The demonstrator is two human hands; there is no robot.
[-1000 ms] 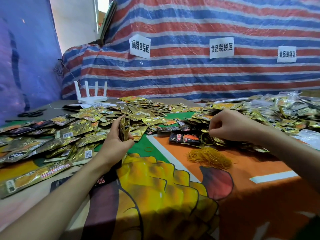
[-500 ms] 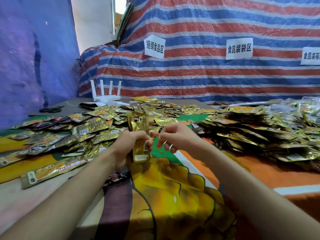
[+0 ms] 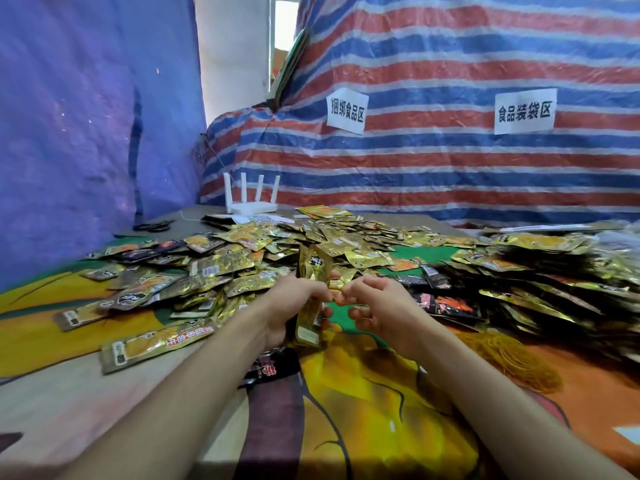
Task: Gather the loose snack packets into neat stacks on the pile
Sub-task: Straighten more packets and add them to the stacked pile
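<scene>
My left hand grips a small upright stack of gold snack packets over the printed table cover. My right hand sits just right of the stack, its fingers curled and its fingertips pinching a thin yellow rubber band at the stack's edge. Loose gold packets lie scattered across the left and middle of the table. A larger heaped pile of packets rises on the right.
A mound of yellow rubber bands lies right of my right forearm. Black-and-red packets lie at the pile's foot. One long gold packet lies near the left. A white router and scissors are at the back.
My right hand left the rubber-band mound and came to the stack in my left hand. My view turned to the left, and the stack now stands between both hands.
</scene>
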